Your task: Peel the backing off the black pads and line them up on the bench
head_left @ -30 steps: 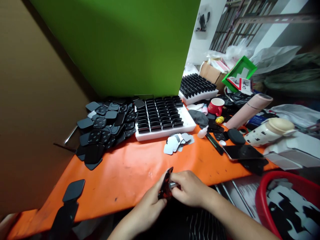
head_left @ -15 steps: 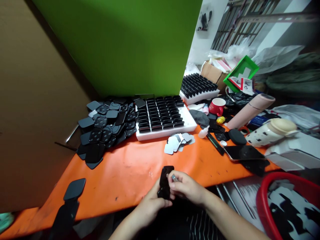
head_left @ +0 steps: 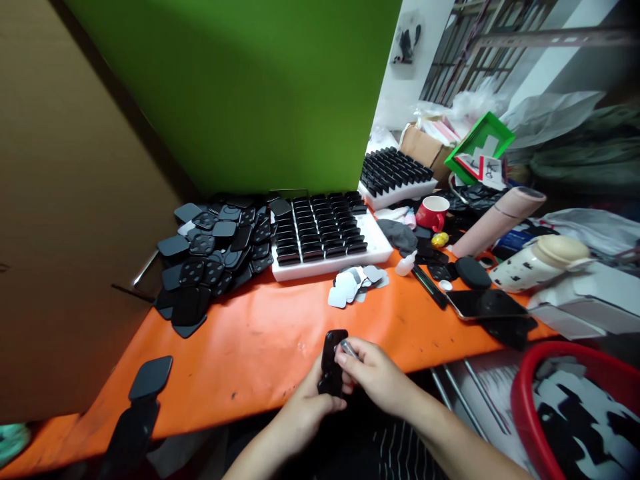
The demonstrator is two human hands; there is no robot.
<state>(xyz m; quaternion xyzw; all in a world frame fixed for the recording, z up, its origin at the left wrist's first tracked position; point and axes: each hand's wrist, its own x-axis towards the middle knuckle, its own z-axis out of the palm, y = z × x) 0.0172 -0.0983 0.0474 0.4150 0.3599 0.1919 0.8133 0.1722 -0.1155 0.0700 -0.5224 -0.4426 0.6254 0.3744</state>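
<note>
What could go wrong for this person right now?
The small metal object pinched in the right grip might slip and scratch the black piece in the left grip. At the left, a dark plate juts past the near edge of the orange tabletop, so a bump could knock it down.

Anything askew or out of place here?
Yes: at lower left, a black plate juts past the edge of the orange table. A dark square lies flattish at the back-left corner of the white tray, whose black pieces stand in rows.
</note>
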